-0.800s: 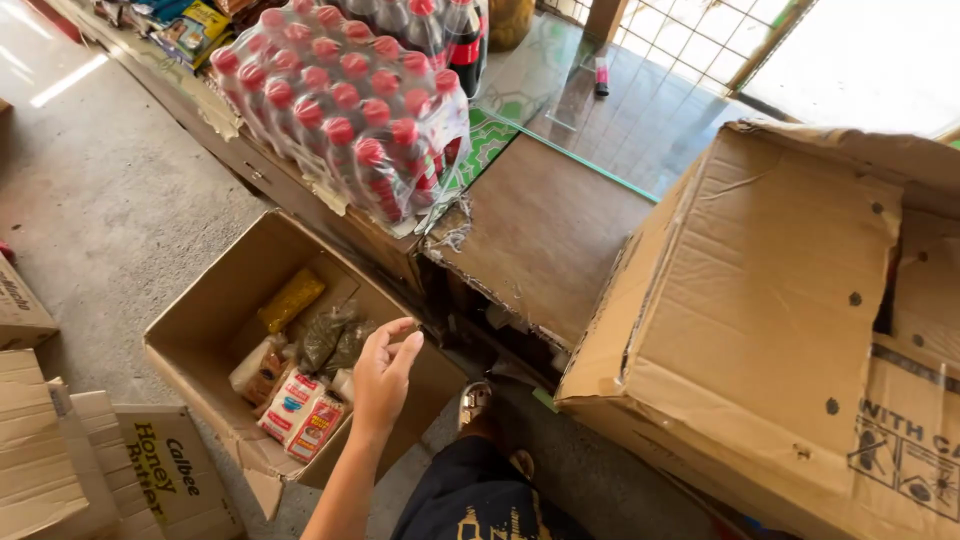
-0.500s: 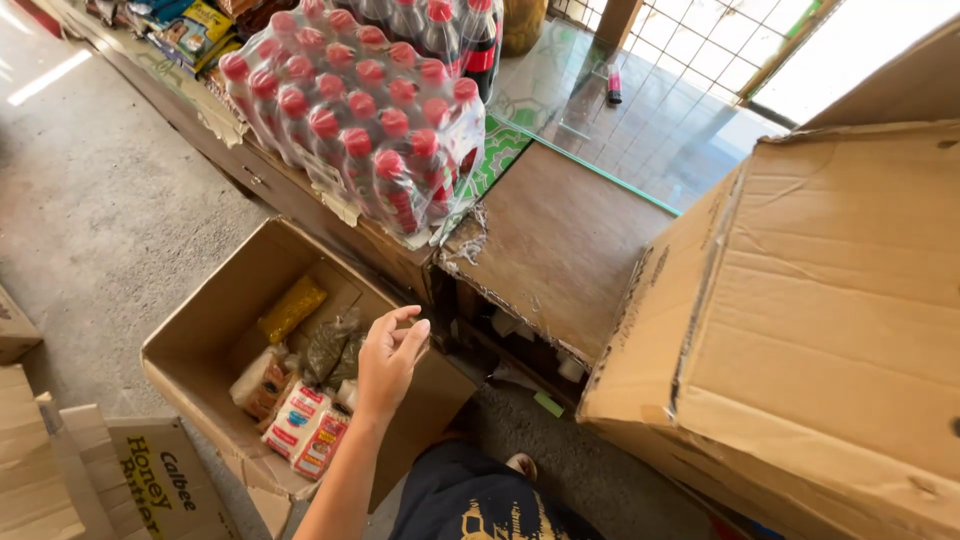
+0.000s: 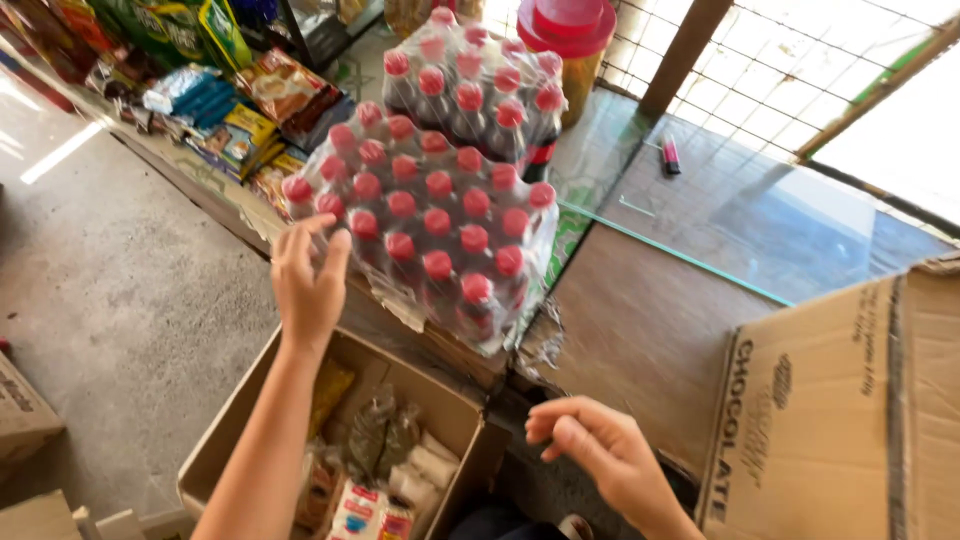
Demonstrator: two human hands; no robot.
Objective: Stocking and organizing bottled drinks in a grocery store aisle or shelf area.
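Note:
A shrink-wrapped pack of dark bottles with red caps (image 3: pixel 430 225) lies on the wooden counter (image 3: pixel 640 330). My left hand (image 3: pixel 308 280) is spread open against the pack's left edge, touching the plastic wrap. My right hand (image 3: pixel 600 450) hovers with fingers apart in front of the counter's edge, below and right of the pack, holding nothing. A second wrapped pack of the same bottles (image 3: pixel 478 85) stands behind the first.
An open cardboard box (image 3: pixel 250 420) with packets of snacks sits on the floor under my left arm. A large brown carton (image 3: pixel 850 410) stands at the right. Snack packets (image 3: pixel 230 110) line a shelf at the upper left. A red-lidded jar (image 3: pixel 566 35) stands at the back.
My left hand has risen from above the open box to the side of the bottle pack. My right hand has come into view near the counter's edge. The view has moved closer to the counter.

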